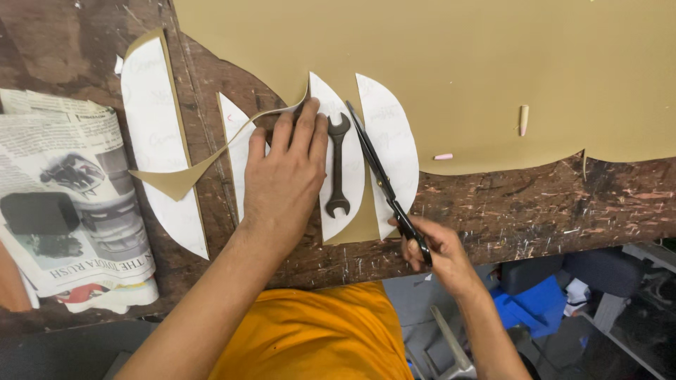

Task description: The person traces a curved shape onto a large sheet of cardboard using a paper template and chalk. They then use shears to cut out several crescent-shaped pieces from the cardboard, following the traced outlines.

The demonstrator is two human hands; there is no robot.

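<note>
the right hand (438, 248) is clenched around the handles of a pair of long black-handled steel scissors (382, 179), blades slightly parted and pointing away from the body along the edge of a white crescent-shaped paper template (389, 144). the left hand (285, 179) lies flat, fingers spread and grasping nothing, pressing down on the large tan sheet of thin leather-like material (451, 70) just beside a dark double-ended steel spanner (338, 169) that rests as a weight on another white crescent template (325, 105).

as a judgement: the left fingers sit near the blades' line, so a fast close could nick them. the spanner holds only 1 template; the one beside the blades looks unweighted and could slide, pulling the cut off its outline. a curled tan offcut strip (211, 158) trails to the left and could snag or drag the sheet. 2 small chalk pieces, 1 pale stick (523, 119) and 1 pink (443, 156), lie loose on the sheet and could roll if it is tugged.

no containers show on the scarred dark wooden bench (535, 204); a folded newspaper (67, 204) lies flat at the left, and i cannot tell whether anything is inside it.
</note>
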